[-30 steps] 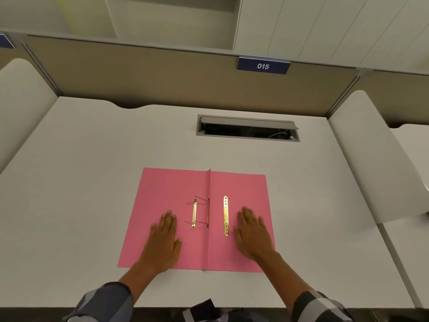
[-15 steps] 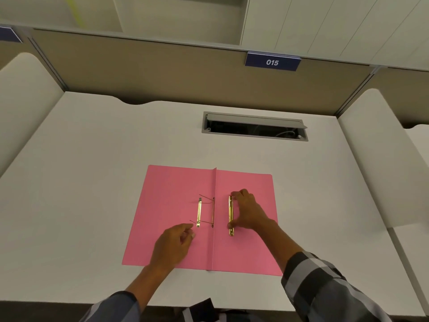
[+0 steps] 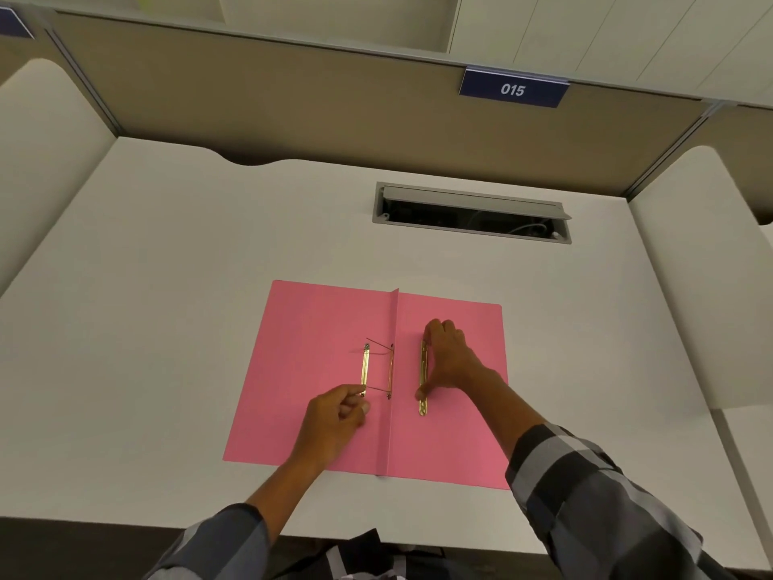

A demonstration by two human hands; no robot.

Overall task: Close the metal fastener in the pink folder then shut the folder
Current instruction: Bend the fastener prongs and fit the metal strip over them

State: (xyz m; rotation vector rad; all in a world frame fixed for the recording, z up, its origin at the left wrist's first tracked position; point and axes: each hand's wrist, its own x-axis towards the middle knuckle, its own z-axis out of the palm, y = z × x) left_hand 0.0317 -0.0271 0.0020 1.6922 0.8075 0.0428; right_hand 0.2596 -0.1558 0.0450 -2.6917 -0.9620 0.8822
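My left hand (image 3: 334, 416) pinches the near end of the metal fastener (image 3: 365, 370) on the left leaf of the open pink folder (image 3: 301, 328), flat on the white desk (image 3: 167, 286). My right hand (image 3: 445, 357) grips the loose brass bar (image 3: 423, 376) just right of the spine. Beyond, a cable hatch (image 3: 470, 213) stands open.

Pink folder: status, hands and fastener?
Left hand pinching near end of left brass bar; right hand gripping loose brass bar. Pink folder open flat, fastener prongs up. Nothing in the way.
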